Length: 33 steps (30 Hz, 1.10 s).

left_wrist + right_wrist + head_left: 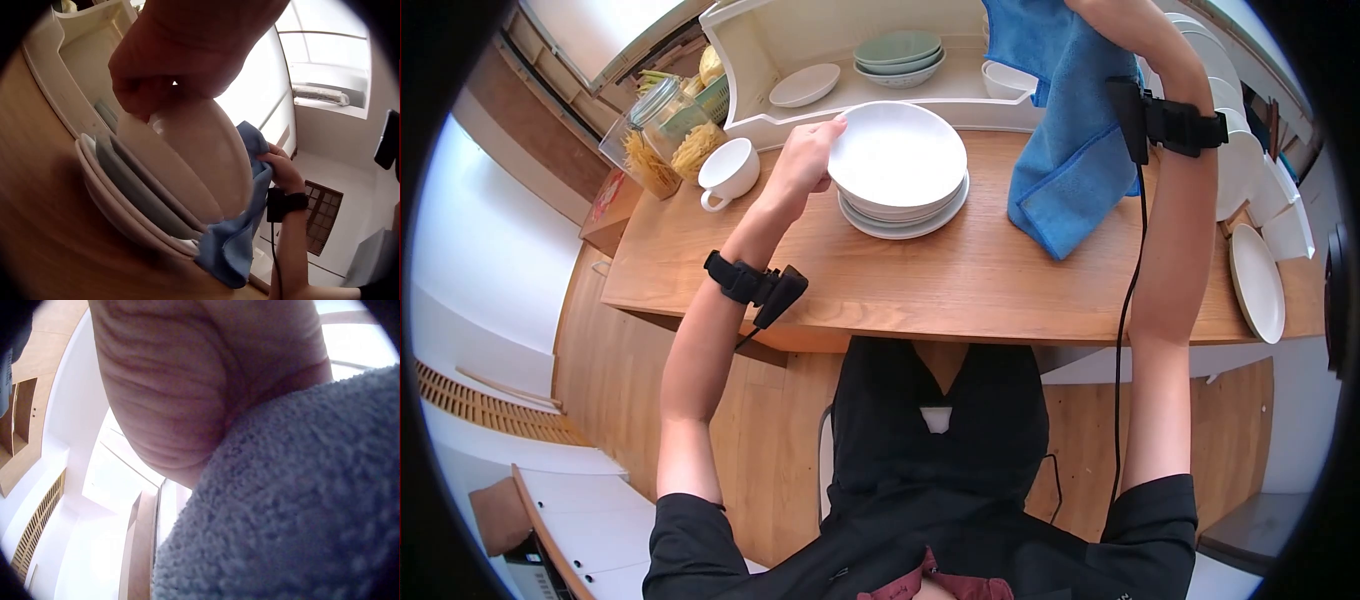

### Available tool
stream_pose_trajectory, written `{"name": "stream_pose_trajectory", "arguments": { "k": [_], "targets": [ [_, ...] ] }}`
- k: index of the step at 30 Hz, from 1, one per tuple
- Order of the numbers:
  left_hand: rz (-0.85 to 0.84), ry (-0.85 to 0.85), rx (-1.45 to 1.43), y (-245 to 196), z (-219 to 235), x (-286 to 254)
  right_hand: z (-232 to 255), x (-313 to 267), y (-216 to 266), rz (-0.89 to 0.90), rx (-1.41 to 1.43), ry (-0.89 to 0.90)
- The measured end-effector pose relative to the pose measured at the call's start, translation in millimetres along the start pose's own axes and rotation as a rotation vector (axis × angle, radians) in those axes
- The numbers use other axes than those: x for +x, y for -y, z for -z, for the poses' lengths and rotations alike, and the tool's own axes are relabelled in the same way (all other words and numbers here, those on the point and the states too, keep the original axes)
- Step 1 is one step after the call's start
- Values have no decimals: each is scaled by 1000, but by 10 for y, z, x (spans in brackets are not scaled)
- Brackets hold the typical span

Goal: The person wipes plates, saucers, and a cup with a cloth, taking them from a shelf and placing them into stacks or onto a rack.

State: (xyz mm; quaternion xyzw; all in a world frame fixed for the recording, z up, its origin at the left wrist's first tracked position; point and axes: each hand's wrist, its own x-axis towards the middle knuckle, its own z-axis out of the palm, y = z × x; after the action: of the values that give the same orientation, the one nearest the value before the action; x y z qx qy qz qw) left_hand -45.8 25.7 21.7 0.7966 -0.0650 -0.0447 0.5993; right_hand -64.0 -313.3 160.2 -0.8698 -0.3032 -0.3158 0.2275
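Observation:
My left hand [804, 158] pinches the left rim of a shallow white plate [898, 152], which is tilted up over a stack of plates [915, 226] on the wooden table. In the left wrist view the gap between the tilted plate [209, 150] and the stacked dishes [119, 200] shows from the side. A blue towel [1055, 130] hangs from my right hand [1130, 28], right of the stack, its lower corner down near the tabletop. The right hand's fingertips are cut off in the head view, but the left wrist view shows its fingers [275, 151] gripping the towel.
A white cup [730, 172] and glass jars of pasta [695, 150] stand at the left. Behind is a cream shelf [745, 125] with green bowls [897, 50] and a white dish [805, 86]. At the right, upright plates [1238, 165] stand beside a leaning oval plate [1257, 283].

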Motion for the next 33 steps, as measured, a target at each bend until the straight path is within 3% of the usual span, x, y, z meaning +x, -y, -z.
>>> {"name": "stream_pose_trajectory", "arguments": {
  "k": [3, 5, 15, 18, 20, 25, 28, 29, 31, 33],
  "targets": [
    [-33, -134, 136, 24, -37, -4, -34, 73, -148, -54, -34, 20],
    [-164, -175, 220, 71, -52, -6, -29, 74, -154, -51, -52, 34],
    [-115, -80, 420, 84, 34, 1, -89, 99, -136, -96, -48, 74],
    [-96, -90, 467, 63, 106, 59, -134, 107, -155, 50, -58, 21],
    [-145, -168, 421, -57, 142, 69, -127, 84, -83, -44, 3, 36],
    [-163, -165, 130, -269, 430, 267, -150, 113, -33, -101, -3, 102],
    [-289, -144, -434, -85, 584, 645, -151, 74, 105, -118, -23, 134],
    [-291, -150, -441, 38, 560, 746, -160, 70, 142, -117, -37, 152],
    [-492, -464, -388, 189, 460, 872, -276, 119, -408, -84, -79, 149],
    [-514, -518, -353, 317, 490, 1033, -298, 164, -605, -54, -121, 144]
  ]
}}
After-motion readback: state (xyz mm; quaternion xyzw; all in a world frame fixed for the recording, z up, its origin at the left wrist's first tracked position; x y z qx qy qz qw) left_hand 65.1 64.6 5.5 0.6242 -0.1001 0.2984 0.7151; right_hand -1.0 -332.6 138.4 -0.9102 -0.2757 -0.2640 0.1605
